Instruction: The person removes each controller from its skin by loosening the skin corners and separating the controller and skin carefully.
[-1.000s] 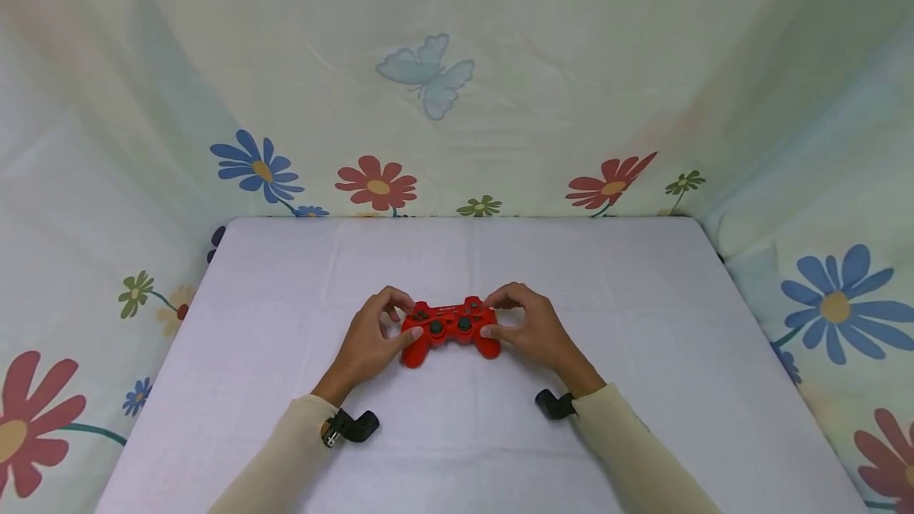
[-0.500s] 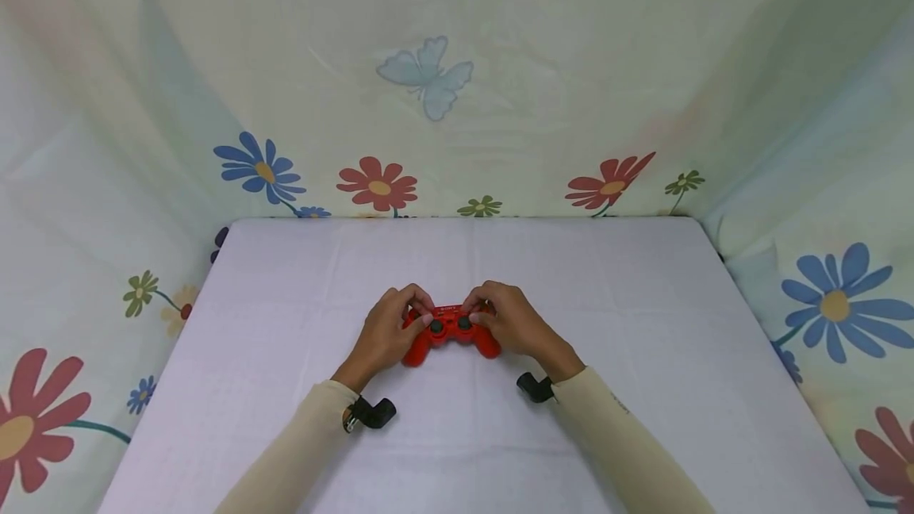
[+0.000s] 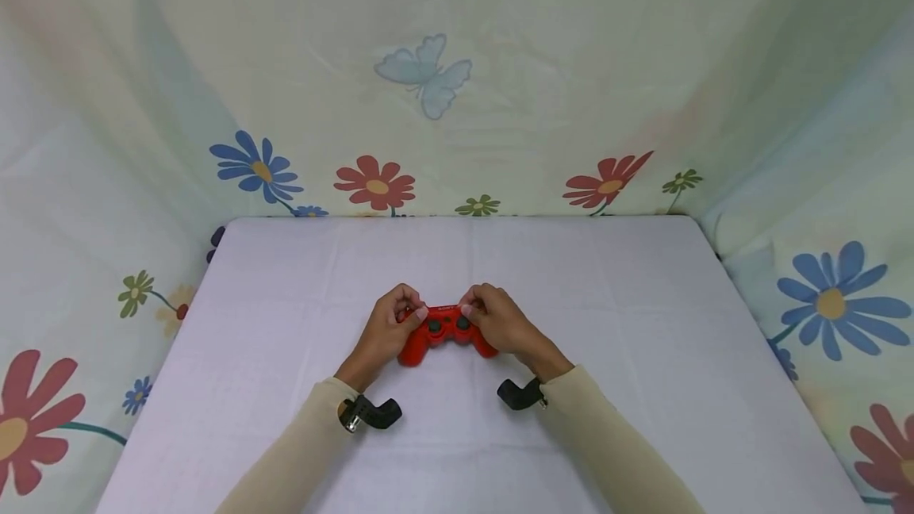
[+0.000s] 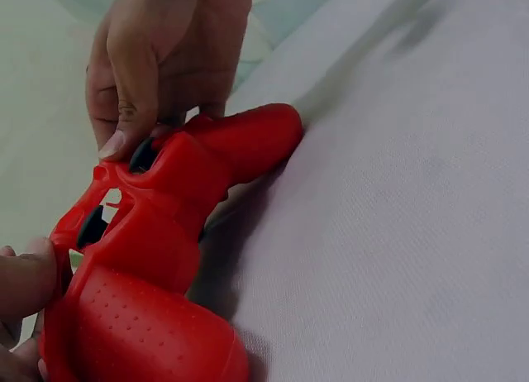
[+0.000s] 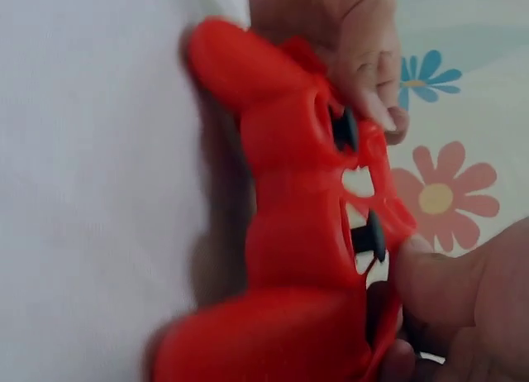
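Observation:
A red game controller cover [image 3: 412, 350] with two black thumbsticks [image 4: 92, 227] is centred on the table in the head view. Its rounded grips point toward the person, and one grip has a dotted texture in the left wrist view. Pale patches show through its cut-outs in both wrist views. My left hand [image 3: 385, 331] pinches the upper left edge between thumb and fingers. On the upper right edge, my right hand [image 3: 503, 324] pinches likewise, its thumb near the right stick. In the right wrist view, the red rim gapes beside the right thumb [image 5: 434, 287].
A white cloth covers the table [image 3: 607, 276]. Behind it and at both sides hangs a pale curtain [image 3: 543, 38] printed with flowers and a butterfly. Small black cameras [image 3: 373, 412] sit on both wrists, just inside the beige sleeves [image 3: 286, 450].
Both hands have moved inward from the controller's outer ends onto its upper edge near the sticks. They now cover the face buttons. The controller itself has barely shifted.

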`<move>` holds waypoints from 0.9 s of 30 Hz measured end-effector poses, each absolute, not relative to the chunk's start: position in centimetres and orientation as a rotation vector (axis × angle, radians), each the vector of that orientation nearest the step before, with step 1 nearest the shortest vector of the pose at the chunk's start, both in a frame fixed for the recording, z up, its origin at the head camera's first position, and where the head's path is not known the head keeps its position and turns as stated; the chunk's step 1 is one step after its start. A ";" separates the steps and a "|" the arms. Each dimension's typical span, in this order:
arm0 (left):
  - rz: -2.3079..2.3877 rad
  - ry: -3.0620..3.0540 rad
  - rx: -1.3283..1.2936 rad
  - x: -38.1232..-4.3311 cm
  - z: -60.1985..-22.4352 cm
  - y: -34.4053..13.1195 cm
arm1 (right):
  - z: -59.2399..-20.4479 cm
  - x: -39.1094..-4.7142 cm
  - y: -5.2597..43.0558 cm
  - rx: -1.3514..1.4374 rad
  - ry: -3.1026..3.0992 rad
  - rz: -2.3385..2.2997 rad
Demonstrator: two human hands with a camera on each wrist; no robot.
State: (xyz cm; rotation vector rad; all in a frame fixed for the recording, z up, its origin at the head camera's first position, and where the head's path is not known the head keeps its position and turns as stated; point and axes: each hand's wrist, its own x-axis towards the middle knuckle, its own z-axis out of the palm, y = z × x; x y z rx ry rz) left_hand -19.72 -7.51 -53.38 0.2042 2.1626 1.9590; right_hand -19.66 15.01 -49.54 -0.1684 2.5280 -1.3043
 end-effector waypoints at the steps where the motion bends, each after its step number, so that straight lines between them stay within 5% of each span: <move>1: 1.971 2.137 0.206 -19.7 -53.3 -7.6 | -49.5 -19.6 15.0 -0.142 2.498 -1.335; 7: 1.959 2.077 0.255 -19.6 -53.3 -8.3 | -49.1 -19.2 14.9 -0.098 2.419 -1.392; 21: 1.532 2.652 0.506 -19.3 -52.7 -7.3 | -49.1 -19.6 14.9 -0.470 2.644 -1.034; 27: 1.512 2.719 0.528 -19.2 -52.5 -5.8 | -48.4 -20.0 14.4 -0.362 2.599 -1.025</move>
